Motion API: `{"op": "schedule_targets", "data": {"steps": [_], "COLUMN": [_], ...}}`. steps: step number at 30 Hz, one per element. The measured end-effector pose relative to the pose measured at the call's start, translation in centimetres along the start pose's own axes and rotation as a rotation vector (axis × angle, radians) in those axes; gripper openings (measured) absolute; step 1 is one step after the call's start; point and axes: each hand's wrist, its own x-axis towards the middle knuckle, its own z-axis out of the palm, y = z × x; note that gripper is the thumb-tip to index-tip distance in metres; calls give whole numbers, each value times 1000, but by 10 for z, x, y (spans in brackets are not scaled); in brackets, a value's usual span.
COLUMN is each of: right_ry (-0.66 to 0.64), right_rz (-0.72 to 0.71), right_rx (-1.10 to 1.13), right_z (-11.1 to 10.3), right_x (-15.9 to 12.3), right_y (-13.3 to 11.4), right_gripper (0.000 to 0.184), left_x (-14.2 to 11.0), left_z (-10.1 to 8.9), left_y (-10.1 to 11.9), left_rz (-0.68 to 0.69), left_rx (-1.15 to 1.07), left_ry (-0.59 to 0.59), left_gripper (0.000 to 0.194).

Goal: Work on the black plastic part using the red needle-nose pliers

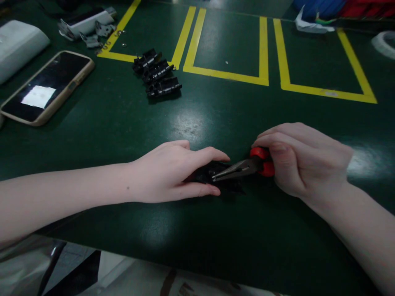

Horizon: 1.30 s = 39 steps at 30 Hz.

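My left hand (pixel 173 172) is closed around a black plastic part (pixel 203 174) and steadies it on the green table. Thumb and fingers grip its two long sides, and the palm hides its left end. In my right hand (pixel 302 160) are needle-nose pliers (pixel 243 167) with red handles. Their jaws point left and reach into the black part, between the thumb and fingers of my left hand. Whether the tips pinch something small there I cannot make out.
Three similar black parts (pixel 159 72) lie farther back. At the left are a phone (pixel 46 88), a white casing (pixel 20 47), metal brackets (pixel 92 39) and small rings. Yellow tape (pixel 228 76) marks rectangles on the green table (pixel 123 135). A tape roll (pixel 385 44) sits far right.
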Motion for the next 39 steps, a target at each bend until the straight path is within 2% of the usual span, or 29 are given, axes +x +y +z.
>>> {"op": "schedule_targets", "data": {"steps": [9, 21, 39], "right_ry": [-3, -12, -83], "right_rz": [-5, -31, 11], "right_rx": [-11, -18, -46], "right_z": [-1, -3, -6], "right_x": [0, 1, 1], "right_y": [3, 7, 4], "right_gripper": [22, 23, 27], "left_x": [3, 3, 3], "left_z": [-2, 0, 4], "left_y": [-2, -2, -5], "left_rz": [41, 81, 116], "left_rx": [72, 125, 180], "left_ry": [-38, -23, 32], "left_gripper": [37, 39, 38]}}
